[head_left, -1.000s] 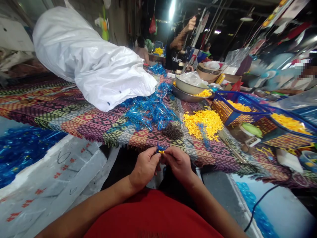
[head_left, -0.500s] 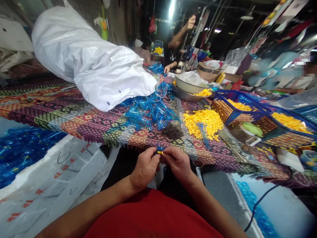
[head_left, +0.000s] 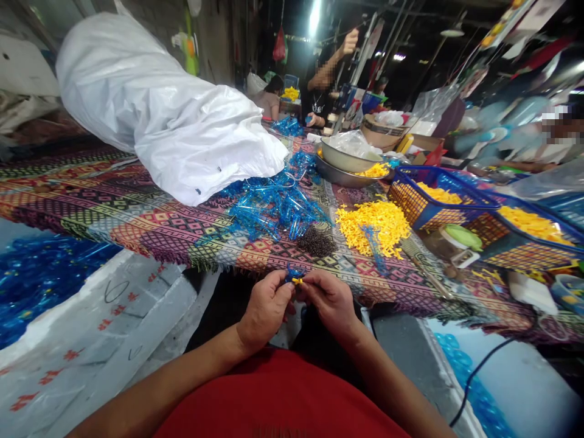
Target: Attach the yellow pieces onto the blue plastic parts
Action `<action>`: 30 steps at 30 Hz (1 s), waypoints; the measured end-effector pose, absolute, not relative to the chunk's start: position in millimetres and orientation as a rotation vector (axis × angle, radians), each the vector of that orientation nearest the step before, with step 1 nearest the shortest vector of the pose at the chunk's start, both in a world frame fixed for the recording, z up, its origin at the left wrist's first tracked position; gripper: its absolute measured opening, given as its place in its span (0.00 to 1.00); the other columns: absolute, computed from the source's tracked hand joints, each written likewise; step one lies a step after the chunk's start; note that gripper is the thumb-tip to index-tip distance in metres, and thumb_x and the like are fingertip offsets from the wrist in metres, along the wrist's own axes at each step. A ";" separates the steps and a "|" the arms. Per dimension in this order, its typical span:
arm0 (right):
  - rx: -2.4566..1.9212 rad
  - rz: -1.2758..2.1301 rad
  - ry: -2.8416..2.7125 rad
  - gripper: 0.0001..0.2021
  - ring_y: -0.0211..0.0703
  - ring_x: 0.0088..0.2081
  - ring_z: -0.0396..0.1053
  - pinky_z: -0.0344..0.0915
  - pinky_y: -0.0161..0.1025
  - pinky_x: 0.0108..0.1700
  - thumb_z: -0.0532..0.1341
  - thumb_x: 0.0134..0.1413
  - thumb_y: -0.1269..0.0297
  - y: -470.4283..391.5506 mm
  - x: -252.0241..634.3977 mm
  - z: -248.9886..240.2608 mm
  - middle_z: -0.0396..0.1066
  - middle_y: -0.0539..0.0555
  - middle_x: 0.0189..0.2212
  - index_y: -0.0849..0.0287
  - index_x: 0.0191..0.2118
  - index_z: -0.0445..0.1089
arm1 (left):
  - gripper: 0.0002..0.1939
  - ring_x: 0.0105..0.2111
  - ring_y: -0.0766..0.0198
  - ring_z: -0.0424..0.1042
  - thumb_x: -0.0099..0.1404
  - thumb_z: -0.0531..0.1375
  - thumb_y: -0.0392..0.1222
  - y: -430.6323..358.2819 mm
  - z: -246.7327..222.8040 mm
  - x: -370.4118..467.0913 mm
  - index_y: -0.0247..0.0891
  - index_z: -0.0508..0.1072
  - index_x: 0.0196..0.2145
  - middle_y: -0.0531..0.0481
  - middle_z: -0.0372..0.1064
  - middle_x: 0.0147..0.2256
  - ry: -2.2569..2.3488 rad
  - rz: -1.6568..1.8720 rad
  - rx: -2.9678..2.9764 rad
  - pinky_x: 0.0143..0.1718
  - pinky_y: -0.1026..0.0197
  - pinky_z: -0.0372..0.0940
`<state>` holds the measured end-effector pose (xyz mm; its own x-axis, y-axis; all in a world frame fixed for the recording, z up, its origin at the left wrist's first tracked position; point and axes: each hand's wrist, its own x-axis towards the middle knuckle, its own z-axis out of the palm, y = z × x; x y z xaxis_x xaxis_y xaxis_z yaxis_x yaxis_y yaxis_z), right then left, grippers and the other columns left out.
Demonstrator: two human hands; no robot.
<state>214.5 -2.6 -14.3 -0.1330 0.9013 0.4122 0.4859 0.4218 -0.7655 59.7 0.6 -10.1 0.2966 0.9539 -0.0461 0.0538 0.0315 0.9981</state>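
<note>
Between my fingertips, just off the table's near edge, are a small blue plastic piece (head_left: 294,274) and a small yellow piece (head_left: 297,281). My left hand (head_left: 268,304) pinches the blue piece from the left. My right hand (head_left: 332,299) pinches at the yellow piece from the right. Beyond my hands lie a pile of tiny dark parts (head_left: 316,241), a heap of yellow pieces (head_left: 374,228) with a blue piece on it, and a spread of clear blue plastic parts (head_left: 274,207).
A big white sack (head_left: 168,109) lies on the patterned tablecloth (head_left: 150,234). Metal bowls (head_left: 347,159) and blue baskets (head_left: 444,210) stand at the right. Foam boxes flank my legs. A person (head_left: 317,100) sits at the far end.
My hands stay nearly in place, with the yellow piece turned slightly between the fingertips. The far person's lower hand has lifted a little from the table.
</note>
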 end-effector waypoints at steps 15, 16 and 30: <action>-1.193 0.859 -1.697 0.07 0.34 0.21 0.64 0.62 0.31 0.24 0.57 0.54 0.64 -0.8 217.4 -10.1 0.66 0.49 0.21 0.59 0.28 0.67 | 0.13 0.22 0.70 0.65 0.62 0.51 0.42 2.2 -11.6 59.7 0.35 0.67 0.42 0.52 0.65 0.28 0.978 0.922 1.350 0.19 0.69 0.61; -1.195 0.860 -1.701 0.07 0.34 0.21 0.64 0.62 0.31 0.24 0.57 0.54 0.64 -0.5 217.5 -9.8 0.66 0.49 0.21 0.59 0.27 0.67 | 0.12 0.22 0.71 0.64 0.63 0.51 0.42 2.2 -11.5 59.6 0.34 0.67 0.41 0.52 0.66 0.28 0.967 0.927 1.353 0.20 0.69 0.61; -1.184 1.032 -1.652 0.09 0.33 0.19 0.64 0.62 0.31 0.22 0.58 0.54 0.61 0.9 217.9 -4.4 0.68 0.48 0.18 0.60 0.26 0.67 | 0.13 0.23 0.69 0.65 0.62 0.52 0.43 2.1 -9.9 58.0 0.34 0.68 0.40 0.51 0.67 0.28 0.883 0.935 1.350 0.23 0.67 0.62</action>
